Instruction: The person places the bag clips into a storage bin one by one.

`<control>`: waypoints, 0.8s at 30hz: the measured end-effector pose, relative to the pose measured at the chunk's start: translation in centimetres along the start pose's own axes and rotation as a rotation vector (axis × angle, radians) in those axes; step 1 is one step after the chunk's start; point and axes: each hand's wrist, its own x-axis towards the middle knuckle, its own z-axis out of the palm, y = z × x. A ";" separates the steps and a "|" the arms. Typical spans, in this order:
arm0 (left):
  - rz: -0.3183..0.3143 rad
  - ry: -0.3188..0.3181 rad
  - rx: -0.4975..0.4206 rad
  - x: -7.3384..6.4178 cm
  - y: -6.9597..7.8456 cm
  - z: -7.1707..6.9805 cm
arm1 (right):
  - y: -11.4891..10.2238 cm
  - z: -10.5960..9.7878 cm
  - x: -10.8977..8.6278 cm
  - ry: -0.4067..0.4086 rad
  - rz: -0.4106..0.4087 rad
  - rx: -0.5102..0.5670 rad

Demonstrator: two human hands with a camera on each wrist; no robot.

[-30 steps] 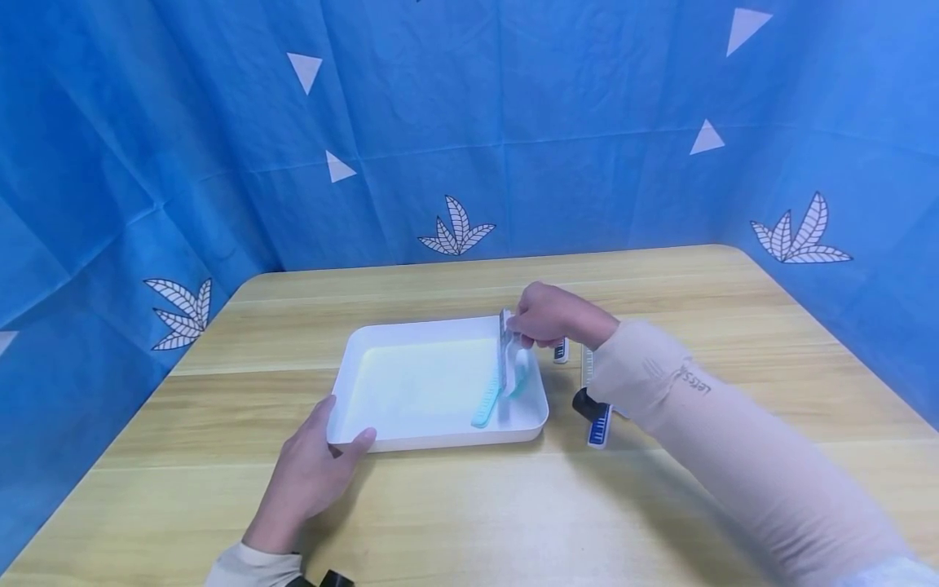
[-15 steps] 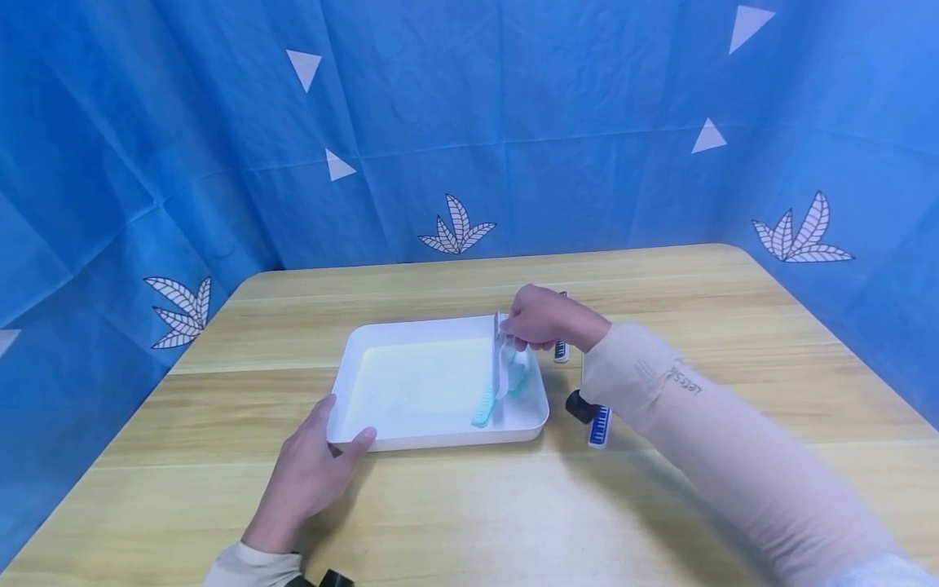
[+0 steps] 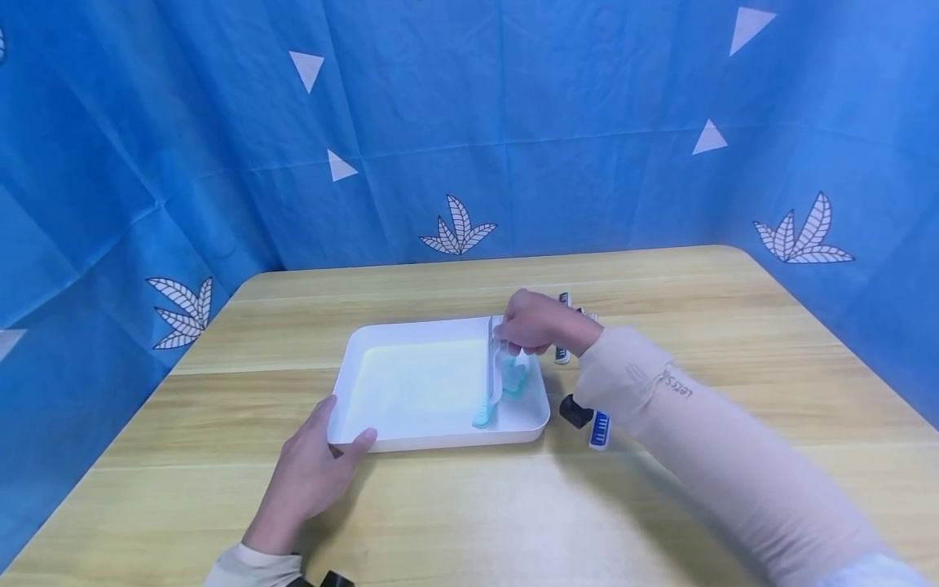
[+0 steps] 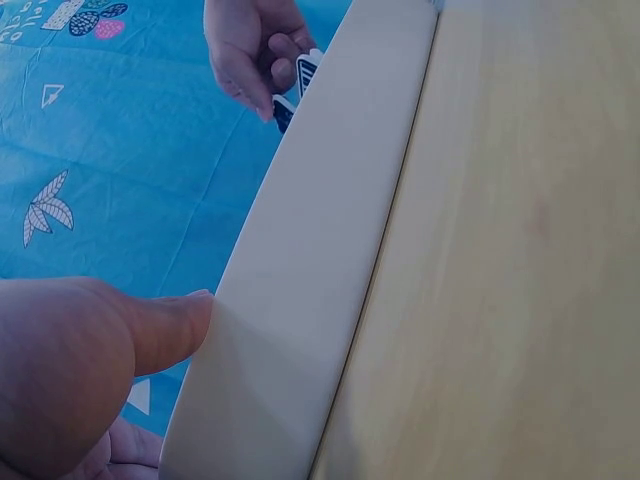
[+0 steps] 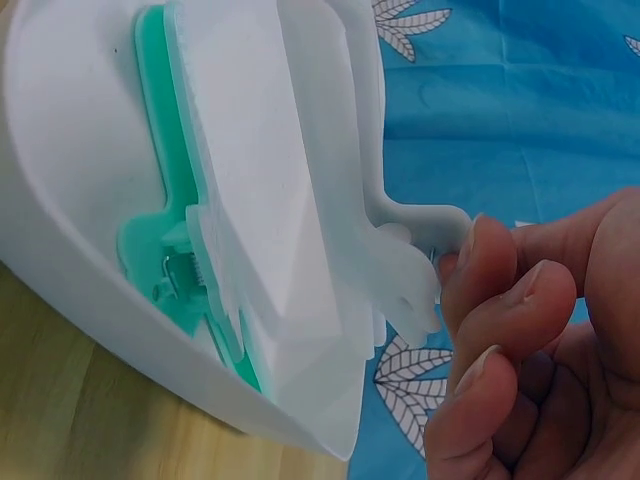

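Observation:
My left hand (image 3: pixel 311 469) grips the front left corner of a shallow white tray (image 3: pixel 433 442), its thumb along the tray's outer wall (image 4: pixel 300 250) in the left wrist view. Over the tray's right end, my right hand (image 3: pixel 539 320) pinches a long white bag clip (image 3: pixel 495 367) by its lever. This clip stands on edge in the head view. Beneath it lies a teal bag clip (image 5: pixel 152 90) inside the tray, its small spring showing in the right wrist view. The white clip hides part of the teal one.
To the right of the tray, a bag clip with a blue ruled strip (image 3: pixel 599 430) lies on the wooden table (image 3: pixel 455 522). More clips with dark ruled strips (image 3: pixel 562 355) lie behind, partly covered by the right arm. A blue patterned curtain (image 3: pixel 411 106) encloses the table.
My right hand has shifted slightly left and toward me, bringing the white bag clip further over the teal one. The left hand and the tray have stayed in place.

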 end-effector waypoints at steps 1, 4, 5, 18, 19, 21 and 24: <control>-0.001 -0.001 -0.001 0.0 0.0 0.0 | 0.0 0.0 0.1 -0.001 0.002 0.003; -0.001 -0.003 -0.003 0.0 0.0 -0.1 | -0.1 0.2 0.1 -0.001 0.006 0.008; -0.001 -0.003 -0.003 0.0 0.0 -0.1 | -0.1 0.2 0.1 -0.001 0.006 0.008; -0.009 -0.003 -0.002 0.0 0.1 -0.1 | -0.9 0.7 0.1 -0.027 -0.014 -0.013; -0.011 -0.003 -0.001 0.0 0.1 -0.1 | -1.0 0.8 0.1 -0.027 -0.015 -0.011; -0.012 -0.004 -0.002 0.0 0.1 -0.1 | -1.0 0.9 0.2 -0.032 -0.012 -0.005; -0.015 -0.004 -0.002 0.0 0.1 -0.1 | -1.1 1.1 0.3 -0.036 -0.003 0.000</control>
